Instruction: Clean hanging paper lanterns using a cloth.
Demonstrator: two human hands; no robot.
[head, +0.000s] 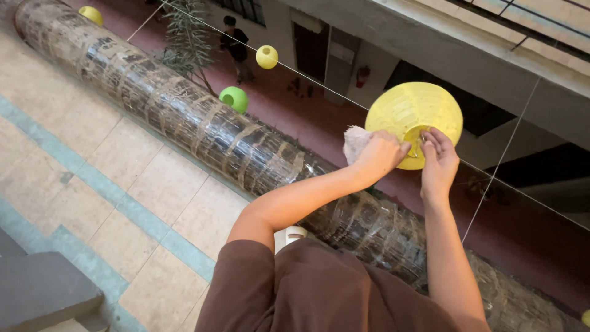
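A yellow paper lantern (413, 110) hangs on a thin line (319, 85) beyond a thick wrapped railing (203, 126). My left hand (380, 154) reaches over the railing to the lantern's lower opening and holds a pale crumpled cloth (354, 141). My right hand (437, 161) pinches the metal fitting at the lantern's lower rim, fingers closed on it. Both forearms stretch out past the railing.
More lanterns hang along the same line: a green lantern (234, 98), a small yellow lantern (267, 56) and another yellow lantern (91, 15). A person (235, 44) walks on the reddish courtyard floor far below beside a plant (187, 37). Tiled floor (123, 197) lies on my side.
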